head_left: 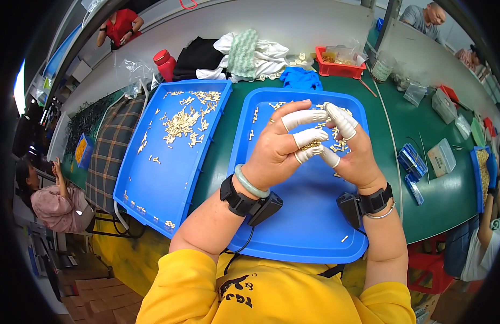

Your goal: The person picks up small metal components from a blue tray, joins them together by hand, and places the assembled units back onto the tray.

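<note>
Head view, entry for my two hands at the green table (220,146): state of the work, partial by my judgement, with one cluster of small brass-coloured pieces (313,144) taken up and many loose ones left in both trays; which lot is finished and which is not, I cannot tell.

Left hand (276,144), one: thumb and forefinger closed on that cluster, above the far part of the right tray (309,216). Right hand (363,156), one: thumb and index tips apart, raised beside the left fingertips, nothing seen gripped between them.

Cluster, one; its pieces too small to count. Blue trays close by, two: the right tray under my hands, and the left tray (152,183), bearing one main heap (181,124) with scattered strays, uncounted. Lone piece (344,238) near the right tray's near rim, one. White finger covers, at least three on my left, at least two on my right. Black wristbands, two; pale bangle (251,183), one. Beyond the trays: red bottle (164,66), one; blue cloth (301,79), one; red bin (340,68), one
</note>
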Tool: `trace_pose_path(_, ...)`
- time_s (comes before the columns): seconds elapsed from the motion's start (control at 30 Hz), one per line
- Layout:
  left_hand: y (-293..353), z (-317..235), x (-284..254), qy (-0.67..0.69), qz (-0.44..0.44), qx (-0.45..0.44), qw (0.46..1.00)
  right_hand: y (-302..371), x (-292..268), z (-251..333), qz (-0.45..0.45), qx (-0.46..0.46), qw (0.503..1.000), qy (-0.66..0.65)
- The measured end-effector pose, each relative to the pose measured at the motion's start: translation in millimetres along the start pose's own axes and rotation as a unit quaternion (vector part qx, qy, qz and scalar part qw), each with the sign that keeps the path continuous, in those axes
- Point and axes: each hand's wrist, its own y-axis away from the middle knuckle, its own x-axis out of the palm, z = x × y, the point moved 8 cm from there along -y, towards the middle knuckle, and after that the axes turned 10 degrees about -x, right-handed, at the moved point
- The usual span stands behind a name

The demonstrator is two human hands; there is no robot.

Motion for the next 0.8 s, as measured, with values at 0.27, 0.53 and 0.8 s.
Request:
trace_pose_path(0.27,0,12,-13,0.170,-0.007,-0.096,0.981,-2,1,4,-0.003,-0.016,1.000,-0.001)
trace_pose_path(0.53,0,26,-46,0.722,-0.069,-0.202,0.658,3,-1,4,0.002,-0.005,1.000,0.005)
trace_pose_path(0.8,16,14,-78,0.780,-0.122,-0.116,0.602,3,0,0,0.000,-0.001,1.000,0.006)
